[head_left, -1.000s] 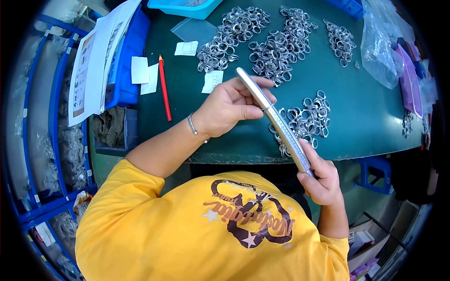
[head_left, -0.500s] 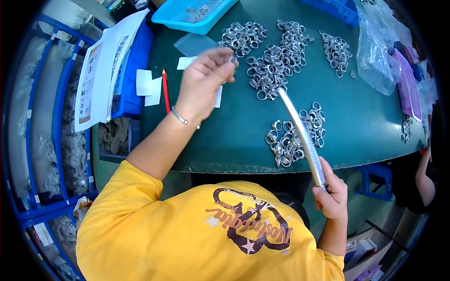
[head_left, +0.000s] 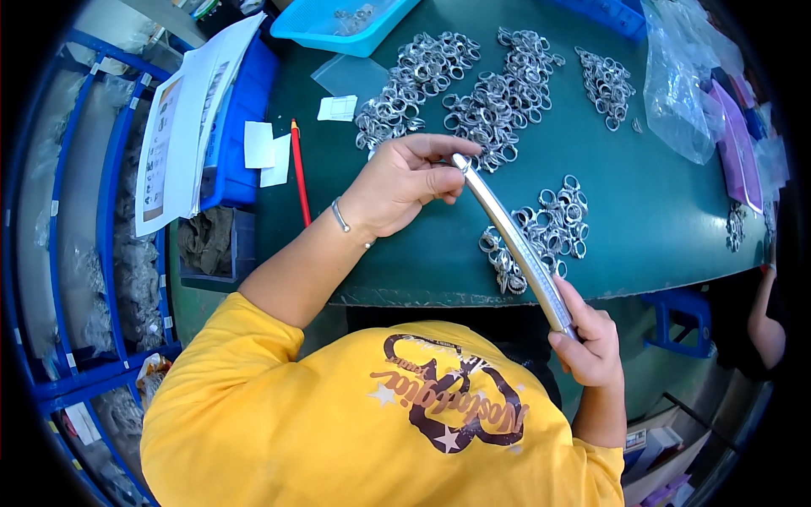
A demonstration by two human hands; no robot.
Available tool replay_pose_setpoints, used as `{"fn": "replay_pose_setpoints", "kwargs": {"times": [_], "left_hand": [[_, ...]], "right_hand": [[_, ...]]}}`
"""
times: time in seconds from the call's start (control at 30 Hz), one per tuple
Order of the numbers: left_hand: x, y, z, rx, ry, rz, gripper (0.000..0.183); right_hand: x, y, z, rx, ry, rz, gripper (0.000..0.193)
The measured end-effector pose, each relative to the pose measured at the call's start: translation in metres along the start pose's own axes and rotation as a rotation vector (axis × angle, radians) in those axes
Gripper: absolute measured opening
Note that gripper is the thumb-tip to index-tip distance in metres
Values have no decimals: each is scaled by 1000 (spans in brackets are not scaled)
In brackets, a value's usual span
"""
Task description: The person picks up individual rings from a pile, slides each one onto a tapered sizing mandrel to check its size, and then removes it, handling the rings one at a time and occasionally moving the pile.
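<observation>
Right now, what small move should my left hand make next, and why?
Perhaps ease what looks like a ring slightly down the metal rod: your left hand has its fingertips right at the rod's upper tip, and your right hand grips its lower end.

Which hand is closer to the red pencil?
Left. The left hand is just to the right of the red pencil; the right hand is much farther right and nearer the body, holding the metal stick.

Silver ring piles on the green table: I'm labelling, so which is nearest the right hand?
The silver metal ring pile partly behind the middle of the silver metal rod; others lie farther from the right hand.
</observation>
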State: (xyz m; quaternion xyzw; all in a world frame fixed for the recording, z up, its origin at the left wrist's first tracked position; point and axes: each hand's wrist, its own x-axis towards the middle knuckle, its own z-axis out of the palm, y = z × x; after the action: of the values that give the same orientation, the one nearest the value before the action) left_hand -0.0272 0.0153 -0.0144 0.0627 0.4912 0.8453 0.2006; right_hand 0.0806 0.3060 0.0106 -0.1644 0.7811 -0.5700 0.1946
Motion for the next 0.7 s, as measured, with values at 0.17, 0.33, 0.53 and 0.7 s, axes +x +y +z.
{"fn": "replay_pose_setpoints", "kwargs": {"times": [0.17, 0.33, 0.53, 0.7], "left_hand": [[-3, -7, 8, 54, -160, -21, 29], [-5, -12, 10, 165, -319, 7, 32], [-9, -10, 14, 173, -302, -27, 30], [-12, -9, 19, 167, -338, -25, 29]], "right_hand": [[8, -2, 2, 25, -44, -62, 59], [10, -3, 0, 37, -115, -45, 57], [12, -2, 1, -48, -85, -115, 56], [4, 1, 1, -20, -86, -36, 55]]}}
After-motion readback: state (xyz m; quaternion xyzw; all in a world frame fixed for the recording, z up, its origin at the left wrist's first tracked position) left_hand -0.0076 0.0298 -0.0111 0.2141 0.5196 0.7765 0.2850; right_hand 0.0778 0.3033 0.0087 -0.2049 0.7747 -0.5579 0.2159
